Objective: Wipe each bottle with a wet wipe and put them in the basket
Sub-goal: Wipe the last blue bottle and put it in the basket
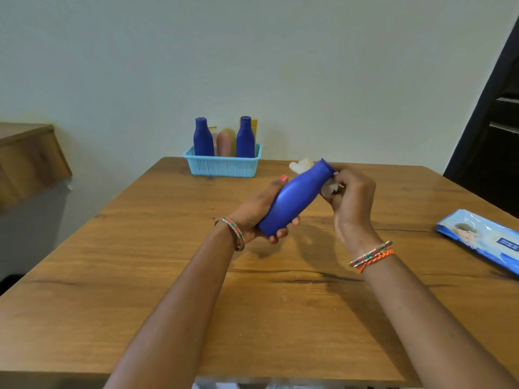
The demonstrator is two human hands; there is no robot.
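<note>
above the middle of the bench [140,290], the left hand [252,211] has its grip clamped round the base end of a blue bottle [295,197], thumb on the far side, fingertips curling under the near side. bottle is off the surface, tilted, neck pointing up and away to the right. right hand [351,197] sits at the neck end, fingers curled and pinching a white wet wipe [330,188] against the bottle just below the cap; more white wipe material [302,165] shows just beyond the bottle's neck, can't tell if it's the same piece or a separate one lying on the bench. bangles on both wrists, plus an orange thread band on the right. light blue basket [222,165] stands at the far edge of the bench by the wall, well apart from the hands, holding two upright blue bottles, left one [203,137] and right one [245,137], with a pink bottle [224,143] between them and yellowish containers behind. blue wipes pack [483,240] lies flat near the right edge of the bench.
</note>
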